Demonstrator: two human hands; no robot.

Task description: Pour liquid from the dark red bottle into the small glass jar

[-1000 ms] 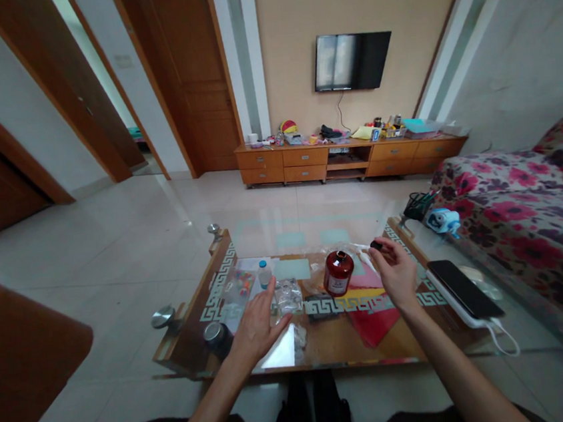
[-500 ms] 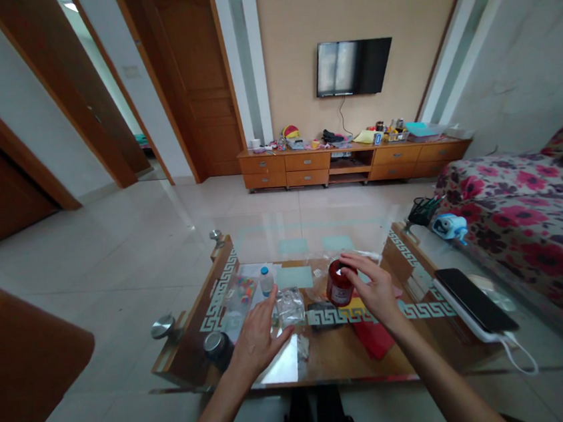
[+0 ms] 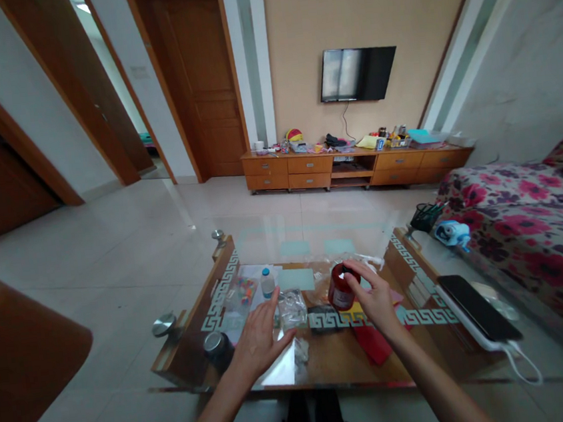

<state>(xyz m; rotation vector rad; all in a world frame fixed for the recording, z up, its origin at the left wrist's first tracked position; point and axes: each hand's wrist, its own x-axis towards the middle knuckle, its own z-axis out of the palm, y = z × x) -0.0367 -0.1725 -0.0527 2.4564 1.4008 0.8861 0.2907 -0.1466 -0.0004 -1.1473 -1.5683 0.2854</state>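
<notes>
A dark red bottle (image 3: 338, 290) with a white label stands on the glass coffee table (image 3: 314, 234). My right hand (image 3: 374, 297) reaches over it, its fingertips pinching a small black cap (image 3: 349, 269) at the bottle's mouth. My left hand (image 3: 258, 337) lies flat on the glass with fingers spread, holding nothing. Its fingertips are beside a crumpled clear plastic bag (image 3: 291, 306). A small white bottle with a blue cap (image 3: 267, 281) stands just beyond the left hand.
A black phone (image 3: 477, 314) on a white power bank with a cable lies at the table's right. A dark round tin (image 3: 217, 346) sits at the left front; red paper (image 3: 373, 343) lies under the right wrist. A floral sofa (image 3: 528, 212) is on the right.
My right hand has moved left with the small black cap, from beside the bottle to over its mouth. My left hand has stayed on the glass.
</notes>
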